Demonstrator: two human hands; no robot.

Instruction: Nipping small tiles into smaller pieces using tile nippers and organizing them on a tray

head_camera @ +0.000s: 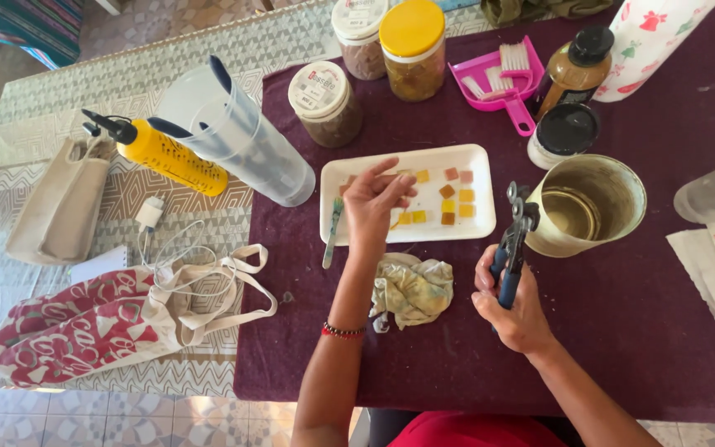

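Reaching over the tabletop [622, 331], which lies under a dark purple cloth beneath both my hands, I work from the big things down to the small. Beyond the fingers of my right hand [516, 302] stands a wide metal pot [587, 204], just beside the tool's head, so I judge I should keep the swing of that hand short. Under my left hand [374, 203] is the white tray [473, 161], its small square tiles [454, 196] in orange, yellow and brown lying in loose rows to the right of my fingertips. A crumpled rag [413, 290] sits nearer to me than the tray, between my two wrists.

My right fingers are clenched round the blue handles of the nippers [513, 240], held upright with the wheels pointing away from me. My left fingers are pinched together over the tray's left part; whether a tile is already between them I cannot tell, since the fingertips hide it. A small brush [332, 232] lies just left of that hand, across the tray's edge.

To do this well, I think, I should pick one tile cleanly without knocking its neighbours, grip it by its edges, and bring it to the wheels over the tray so that chips fall there.
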